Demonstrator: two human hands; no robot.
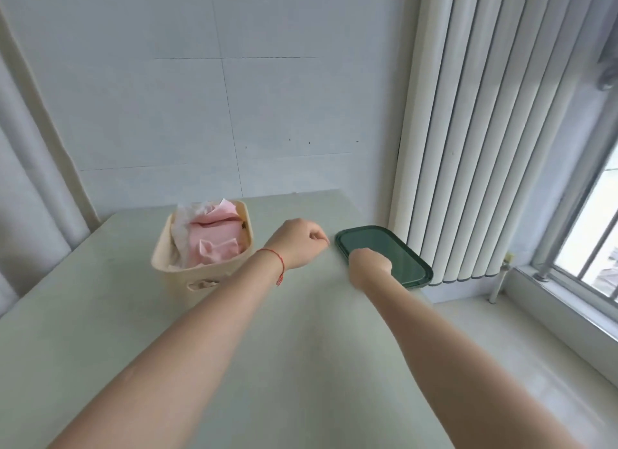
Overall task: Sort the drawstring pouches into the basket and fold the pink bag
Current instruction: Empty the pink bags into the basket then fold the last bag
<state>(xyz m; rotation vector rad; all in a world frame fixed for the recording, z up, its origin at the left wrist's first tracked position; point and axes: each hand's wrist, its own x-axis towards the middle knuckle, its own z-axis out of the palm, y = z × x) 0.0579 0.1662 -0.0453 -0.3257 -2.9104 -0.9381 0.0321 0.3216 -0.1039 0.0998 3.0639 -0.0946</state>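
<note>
- Cream plastic basket [200, 258] sits on the pale green table [234, 365] at about 10 o'clock from the hands. Pink fabric [214, 241] and a white gauzy pouch [187, 217] are heaped in it and rise above the rim, so the sorting looks largely done.
- Pink fabric lies bunched rather than flat. I cannot tell whether it is the pink bag or more pouches, or whether any folding has happened.
- Dark green tray [394, 247] lies flat at 1 o'clock, near the table's far right corner and just beside the white radiator [485, 130]. It holds nothing that I can see; likely where the items started.
- Left hand [301, 242], red string bracelet [277, 259] at the wrist, hovers between basket and tray. Fingers are curled inward, tips close to the tray's left edge. No object shows in them; contact with the tray rim cannot be confirmed.
- Right hand [369, 264] is over the tray's near-left edge, knuckles toward the camera, fingers clenched under. Whether they hook the rim or merely rest there is hidden by the hand itself.
- Judgement: both hands converge on the tray, perhaps to shift or lift it now that it is bare.
- No loose pouch visible on the tabletop.
</note>
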